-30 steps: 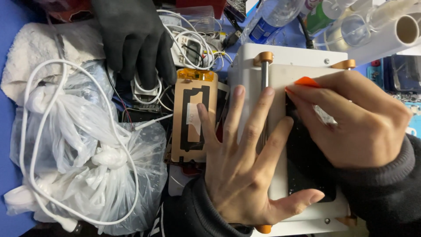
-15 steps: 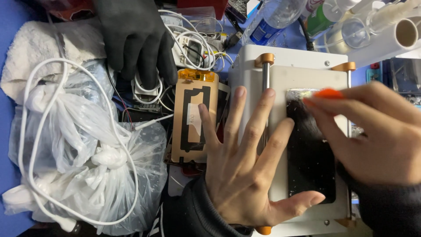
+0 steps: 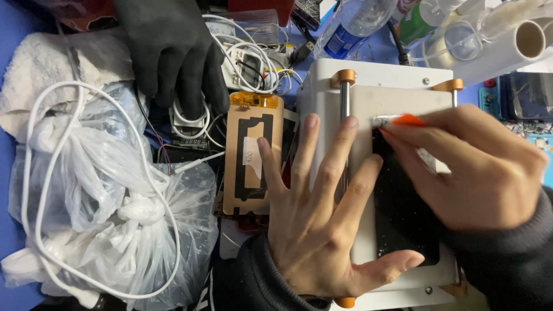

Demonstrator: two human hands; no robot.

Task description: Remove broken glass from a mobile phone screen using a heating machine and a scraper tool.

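My left hand (image 3: 319, 219) lies flat with fingers spread on a white heating plate machine (image 3: 368, 98), its thumb against the lower edge of a black phone screen (image 3: 397, 219) lying on the plate. My right hand (image 3: 472, 173) pinches an orange pry tool (image 3: 406, 120), whose tip sits at the screen's top left corner. The hand covers most of the screen's right side.
A black glove (image 3: 167, 46) rests at the top left over white cables (image 3: 247, 63). An orange-backed adhesive frame sheet (image 3: 253, 155) lies left of the machine. White plastic bags (image 3: 103, 196) with a white cord fill the left. Bottles (image 3: 357, 23) and a tape roll (image 3: 530, 40) stand behind.
My right hand has slid the orange tool along the screen's top edge, first rightwards, then back to the top left corner. My left hand has stayed flat on the plate.
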